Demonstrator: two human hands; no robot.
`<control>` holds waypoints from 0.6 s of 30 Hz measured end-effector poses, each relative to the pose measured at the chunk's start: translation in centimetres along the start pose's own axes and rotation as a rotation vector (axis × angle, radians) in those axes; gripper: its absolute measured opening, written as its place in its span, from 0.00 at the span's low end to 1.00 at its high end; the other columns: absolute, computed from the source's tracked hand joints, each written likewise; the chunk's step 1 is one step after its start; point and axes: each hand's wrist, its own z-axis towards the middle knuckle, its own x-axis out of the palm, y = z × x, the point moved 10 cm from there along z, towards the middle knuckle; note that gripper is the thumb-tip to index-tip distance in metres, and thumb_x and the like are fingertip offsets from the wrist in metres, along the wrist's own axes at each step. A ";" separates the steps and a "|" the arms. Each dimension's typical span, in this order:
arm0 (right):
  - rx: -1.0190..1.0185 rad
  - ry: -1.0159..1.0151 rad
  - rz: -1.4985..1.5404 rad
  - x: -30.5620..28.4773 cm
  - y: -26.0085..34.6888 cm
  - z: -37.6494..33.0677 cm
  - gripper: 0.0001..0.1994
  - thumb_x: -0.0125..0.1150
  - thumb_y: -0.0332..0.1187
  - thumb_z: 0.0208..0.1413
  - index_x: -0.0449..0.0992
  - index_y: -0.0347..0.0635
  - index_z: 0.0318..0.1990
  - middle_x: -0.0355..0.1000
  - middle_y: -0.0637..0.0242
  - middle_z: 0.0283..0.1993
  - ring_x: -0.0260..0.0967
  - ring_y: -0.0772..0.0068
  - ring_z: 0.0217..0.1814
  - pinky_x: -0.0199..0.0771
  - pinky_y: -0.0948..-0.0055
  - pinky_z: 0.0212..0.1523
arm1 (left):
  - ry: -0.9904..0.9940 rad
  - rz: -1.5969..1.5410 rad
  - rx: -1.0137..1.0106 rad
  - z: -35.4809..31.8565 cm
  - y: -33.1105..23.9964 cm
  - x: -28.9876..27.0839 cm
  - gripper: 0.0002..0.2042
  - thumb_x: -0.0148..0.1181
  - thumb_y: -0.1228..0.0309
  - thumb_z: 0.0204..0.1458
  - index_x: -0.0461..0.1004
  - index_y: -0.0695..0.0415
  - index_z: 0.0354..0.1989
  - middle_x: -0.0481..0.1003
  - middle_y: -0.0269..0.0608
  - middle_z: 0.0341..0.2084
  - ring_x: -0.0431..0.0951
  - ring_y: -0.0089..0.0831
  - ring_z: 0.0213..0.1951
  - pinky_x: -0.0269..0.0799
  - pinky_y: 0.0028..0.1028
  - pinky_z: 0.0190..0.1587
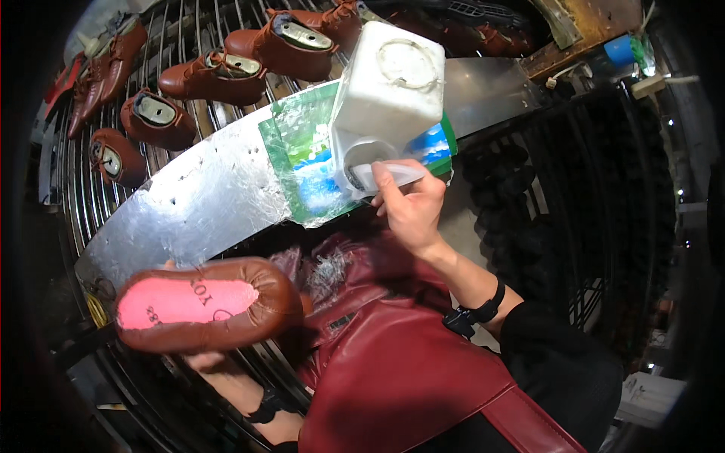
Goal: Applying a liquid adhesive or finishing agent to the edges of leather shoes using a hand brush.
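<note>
A brown leather shoe upper (283,302) is turned bottom up at the lower left, its pink underside facing me with dark printed marks. My left hand (205,361) grips it from beneath, most of the fingers hidden behind it. In my right hand (415,208), a pale, translucent flat tool (404,174) is pinched between thumb and fingers; its exact kind is unclear. The tool's far end reaches into the round mouth of a white plastic container (337,155). Just beyond stands a boxy white plastic jug (389,87) with a round ring on its face.
A curved metal sheet (204,181) crosses in front of me, partly covered by a green, blue and white printed sheet (291,177). Several brown shoes (283,49) rest on a rack of metal bars beyond it. A maroon apron (393,355) covers my lap. Dark shapes fill the right side.
</note>
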 end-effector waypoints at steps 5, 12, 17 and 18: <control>0.580 0.079 0.683 3.0 -2.2 -1.4 0.12 0.66 0.36 0.68 0.78 0.34 0.41 0.80 0.58 0.33 0.77 0.71 0.25 0.77 0.73 0.21 | 0.181 0.480 0.482 -2.8 -5.5 12.0 0.33 0.69 0.70 0.55 0.60 0.52 0.68 0.67 0.56 0.66 0.73 0.56 0.61 0.73 0.53 0.65; 0.552 0.541 0.758 10.9 -1.2 -5.0 0.08 0.64 0.32 0.68 0.77 0.37 0.47 0.80 0.54 0.35 0.77 0.67 0.26 0.77 0.70 0.22 | 0.441 1.025 0.693 -5.8 0.9 12.1 0.18 0.64 0.73 0.60 0.64 0.52 0.55 0.72 0.55 0.60 0.74 0.54 0.59 0.76 0.47 0.60; 0.459 0.752 0.605 15.2 0.8 -7.4 0.07 0.69 0.28 0.64 0.81 0.32 0.44 0.81 0.62 0.33 0.76 0.81 0.25 0.74 0.81 0.24 | 0.380 1.026 0.672 -5.9 0.2 12.0 0.17 0.60 0.71 0.63 0.63 0.51 0.56 0.71 0.54 0.60 0.74 0.54 0.60 0.73 0.48 0.60; 0.458 0.756 0.607 15.8 0.8 -7.2 0.07 0.69 0.28 0.64 0.81 0.32 0.44 0.81 0.62 0.33 0.76 0.81 0.25 0.74 0.81 0.24 | 0.377 1.030 0.672 -5.8 0.1 11.8 0.17 0.60 0.71 0.63 0.63 0.51 0.56 0.71 0.54 0.60 0.74 0.54 0.60 0.73 0.48 0.60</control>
